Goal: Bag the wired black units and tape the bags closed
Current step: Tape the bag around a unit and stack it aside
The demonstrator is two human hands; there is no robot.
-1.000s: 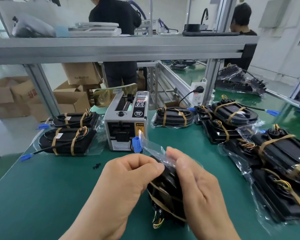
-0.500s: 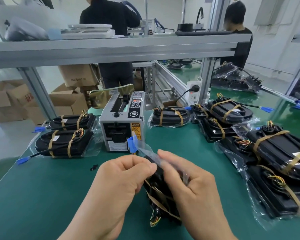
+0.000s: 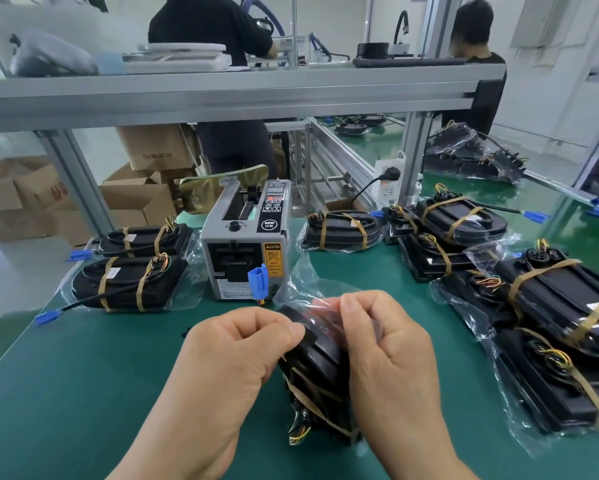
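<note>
The left hand is curled, its thumb and forefinger pinching the clear bag at the top edge of the black unit. The unit stands between both hands, over the green table. The right hand pinches the bag film from the other side. The unit's lower part is hidden behind the right hand, and the bag's outline is hard to see.

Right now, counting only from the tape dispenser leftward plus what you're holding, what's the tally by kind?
Bagged black units left of the dispenser: 2
Black unit in the clear bag pinched by left hand and right hand: 1
Tape dispenser: 1
Total: 4
</note>
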